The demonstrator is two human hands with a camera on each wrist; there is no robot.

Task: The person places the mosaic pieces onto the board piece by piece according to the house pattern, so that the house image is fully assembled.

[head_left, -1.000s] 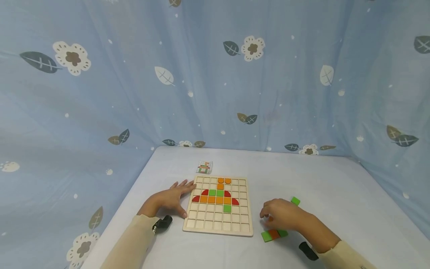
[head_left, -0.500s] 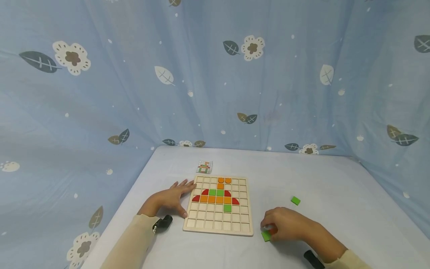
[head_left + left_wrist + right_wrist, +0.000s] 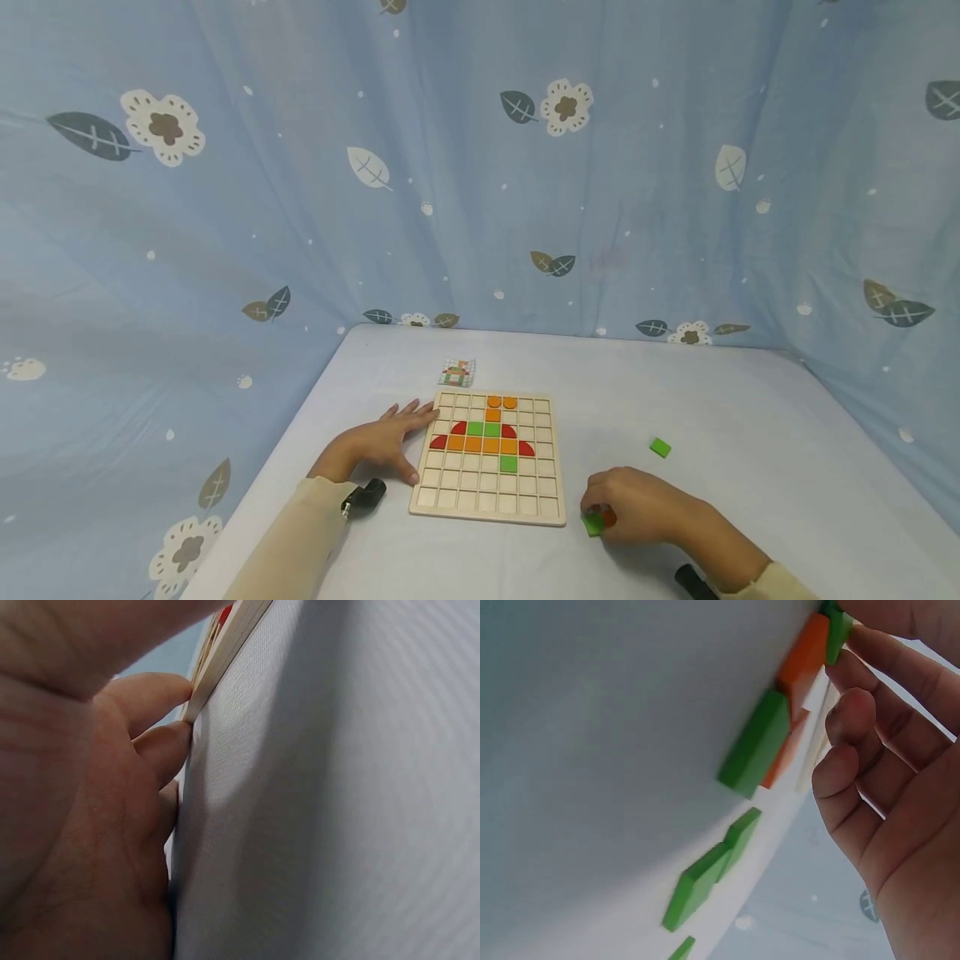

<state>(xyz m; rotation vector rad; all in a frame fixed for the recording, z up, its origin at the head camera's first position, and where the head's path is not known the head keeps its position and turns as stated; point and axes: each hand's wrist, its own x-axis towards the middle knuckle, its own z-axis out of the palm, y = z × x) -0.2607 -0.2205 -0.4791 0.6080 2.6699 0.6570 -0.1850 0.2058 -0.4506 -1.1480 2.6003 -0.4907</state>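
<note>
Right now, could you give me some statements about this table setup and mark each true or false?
1. The left hand touches the gridded board. True.
2. The small picture card lies on the board. False: it lies beyond the board's far edge.
3. Two round orange pieces sit on the board. True.
4. The right hand rests on the board. False: it is beside it, fingertips at a green tile.
5. The red pieces have a curved side. True.
</note>
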